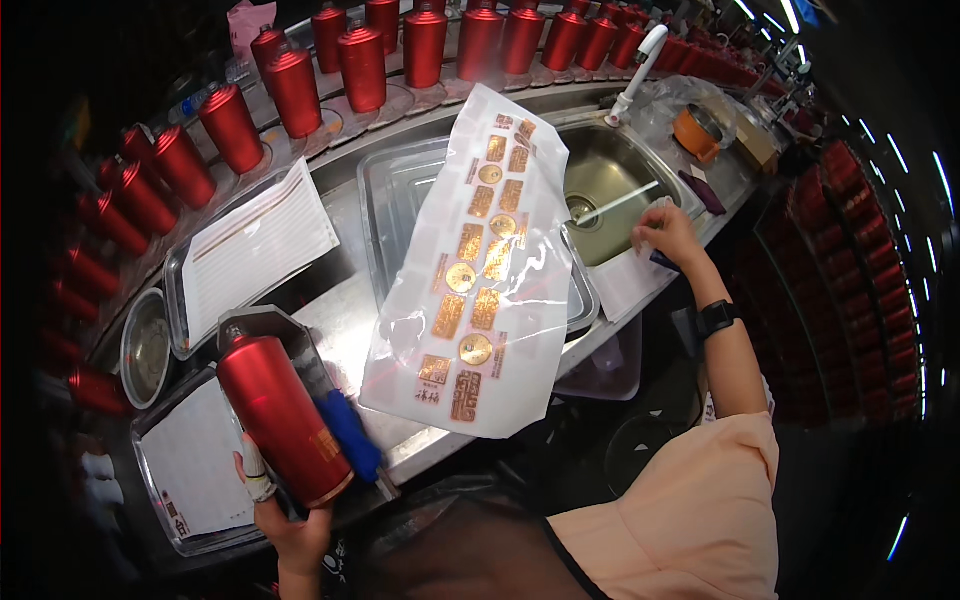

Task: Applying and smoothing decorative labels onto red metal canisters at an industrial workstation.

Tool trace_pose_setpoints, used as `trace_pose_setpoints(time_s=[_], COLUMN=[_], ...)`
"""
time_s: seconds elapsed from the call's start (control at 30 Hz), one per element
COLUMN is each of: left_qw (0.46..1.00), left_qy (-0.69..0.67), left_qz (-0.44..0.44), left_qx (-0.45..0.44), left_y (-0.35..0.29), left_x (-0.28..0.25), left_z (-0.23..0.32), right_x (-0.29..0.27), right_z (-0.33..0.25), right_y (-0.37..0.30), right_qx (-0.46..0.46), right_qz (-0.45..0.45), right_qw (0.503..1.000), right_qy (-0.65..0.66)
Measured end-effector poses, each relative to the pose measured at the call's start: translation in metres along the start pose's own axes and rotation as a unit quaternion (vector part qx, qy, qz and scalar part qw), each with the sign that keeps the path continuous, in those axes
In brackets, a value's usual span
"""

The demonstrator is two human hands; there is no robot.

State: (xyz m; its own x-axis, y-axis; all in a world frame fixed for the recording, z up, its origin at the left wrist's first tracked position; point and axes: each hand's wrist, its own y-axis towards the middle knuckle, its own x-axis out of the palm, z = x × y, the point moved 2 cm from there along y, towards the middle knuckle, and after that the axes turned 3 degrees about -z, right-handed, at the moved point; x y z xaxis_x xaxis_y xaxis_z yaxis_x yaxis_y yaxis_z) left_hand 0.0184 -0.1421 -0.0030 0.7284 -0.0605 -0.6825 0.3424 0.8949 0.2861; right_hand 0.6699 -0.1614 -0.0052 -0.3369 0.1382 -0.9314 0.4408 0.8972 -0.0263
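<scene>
My left hand [297, 535] is wrapped round the lower end of a red metallic bottle [278, 405]. The bottle tilts, its neck pointing away from me, with gold marking near its base. A pale wrapping covers one finger of that hand. My right hand [668, 236] is at the sink's near right side with fingers curled together; something white shows at the fingertips, too small to name. Between my hands, a large glossy sheet of gold and red decals [470, 270] lies across a clear plastic tray [392, 170] and over the counter's near edge. My right hand is apart from the sheet.
A steel sink [603, 190] with a white faucet [637, 78] adjoins the tray. Red bottles [361, 68] line a curved conveyor behind. Left are paper sheets [255, 245], a metal bowl [147, 350], a second tray [195, 465] and a blue-covered tool [350, 435]. An orange pot [697, 132] stands right.
</scene>
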Motion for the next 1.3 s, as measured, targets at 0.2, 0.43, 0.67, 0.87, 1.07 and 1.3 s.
trace_pose_setpoints(time_s=[0.2,0.43,0.67,0.87,1.07,1.3], left_qw=[1.000,0.999,0.999,0.995,0.996,0.993], left_qy=[0.000,0.022,-0.042,-0.090,-0.087,-0.100], left_qz=[0.014,-0.009,-0.022,-0.036,-0.005,0.041], left_qx=[-0.005,0.041,-0.021,-0.005,0.031,0.056], left_y=[-0.005,0.002,-0.007,0.004,0.005,0.015], left_x=[-0.003,-0.004,-0.017,-0.008,-0.007,-0.012], left_z=[-0.005,-0.005,-0.017,-0.023,-0.021,-0.009], right_x=[0.022,0.070,0.021,0.003,0.029,0.051], right_z=[-0.019,0.016,-0.086,-0.191,-0.320,-0.426], right_y=[0.052,0.086,0.039,-0.048,-0.117,-0.157], right_qx=[0.040,0.083,-0.016,-0.107,-0.213,-0.294], right_qz=[0.015,-0.091,0.074,0.094,-0.014,-0.184], right_qw=[0.997,0.984,0.995,0.989,0.963,0.903], right_qy=[0.064,-0.129,-0.065,0.043,0.166,0.255])
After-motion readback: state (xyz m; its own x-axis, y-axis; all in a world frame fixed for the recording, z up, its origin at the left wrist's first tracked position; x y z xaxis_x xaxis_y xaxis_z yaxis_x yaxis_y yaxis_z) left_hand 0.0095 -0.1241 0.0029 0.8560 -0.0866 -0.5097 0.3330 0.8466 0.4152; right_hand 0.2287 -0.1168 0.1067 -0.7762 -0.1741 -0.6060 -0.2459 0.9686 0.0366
